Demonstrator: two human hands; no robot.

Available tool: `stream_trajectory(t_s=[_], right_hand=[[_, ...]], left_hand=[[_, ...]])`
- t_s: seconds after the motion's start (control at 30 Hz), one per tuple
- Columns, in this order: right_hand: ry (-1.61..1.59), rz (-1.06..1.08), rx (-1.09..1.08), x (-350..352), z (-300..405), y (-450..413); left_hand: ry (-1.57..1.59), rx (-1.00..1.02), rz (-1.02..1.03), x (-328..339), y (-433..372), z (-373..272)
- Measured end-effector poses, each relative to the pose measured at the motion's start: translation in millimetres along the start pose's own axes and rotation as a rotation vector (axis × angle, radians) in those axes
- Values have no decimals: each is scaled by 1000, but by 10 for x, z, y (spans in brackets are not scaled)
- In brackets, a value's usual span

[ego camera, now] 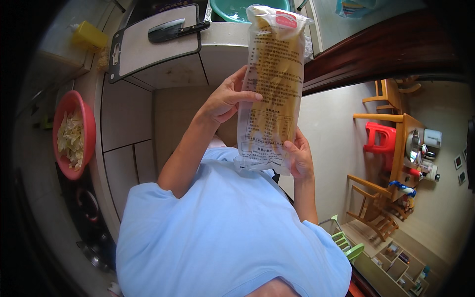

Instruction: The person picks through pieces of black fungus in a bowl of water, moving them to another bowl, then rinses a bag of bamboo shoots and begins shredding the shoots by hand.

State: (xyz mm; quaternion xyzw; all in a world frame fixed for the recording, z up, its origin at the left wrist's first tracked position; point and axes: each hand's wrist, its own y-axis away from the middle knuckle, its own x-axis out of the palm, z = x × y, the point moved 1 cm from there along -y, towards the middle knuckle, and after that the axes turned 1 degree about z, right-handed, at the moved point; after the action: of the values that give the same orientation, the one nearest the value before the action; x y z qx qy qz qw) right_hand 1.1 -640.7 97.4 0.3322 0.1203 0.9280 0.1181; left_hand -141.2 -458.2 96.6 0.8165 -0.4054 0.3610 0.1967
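Note:
A long clear plastic bag [272,89] of yellow dried sticks, which look like dried bean-curd sticks, is held up in front of my chest. Its face bears printed writing and a table, with a red patch near the top end. My left hand [231,97] grips the bag's left edge around mid-length, thumb lying across the front. Lower down on the right edge, my right hand [300,154] pinches it with the thumb in front. The fingers behind the bag are partly hidden.
A cleaver [174,31] lies on a cutting board [137,48] on the counter, beside a teal basin [226,9]. A pink basin [91,122] of chopped cabbage [71,135] stands near the stove [83,200]. A yellow bottle [89,35] is behind. Right: dining table [399,148], red stool [382,138].

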Motion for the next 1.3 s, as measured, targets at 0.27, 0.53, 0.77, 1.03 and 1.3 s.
stream_trajectory(t_s=[0.27,0.53,0.77,1.03,1.3], right_hand=[[-33,-2,1,-49,-19,-16],[-71,-19,9,-70,-37,-26],[-86,-24,24,-118,-60,-45],[-91,-9,-4,-97,-38,-85],[-90,63,-36,-7,45,-159]], left_hand=[[-17,-28,5,4,-36,-11],[-17,-16,27,22,-51,-19],[-27,-25,43,23,-65,-29],[-90,9,50,45,-118,-47],[58,-20,8,-64,-178,-9]])
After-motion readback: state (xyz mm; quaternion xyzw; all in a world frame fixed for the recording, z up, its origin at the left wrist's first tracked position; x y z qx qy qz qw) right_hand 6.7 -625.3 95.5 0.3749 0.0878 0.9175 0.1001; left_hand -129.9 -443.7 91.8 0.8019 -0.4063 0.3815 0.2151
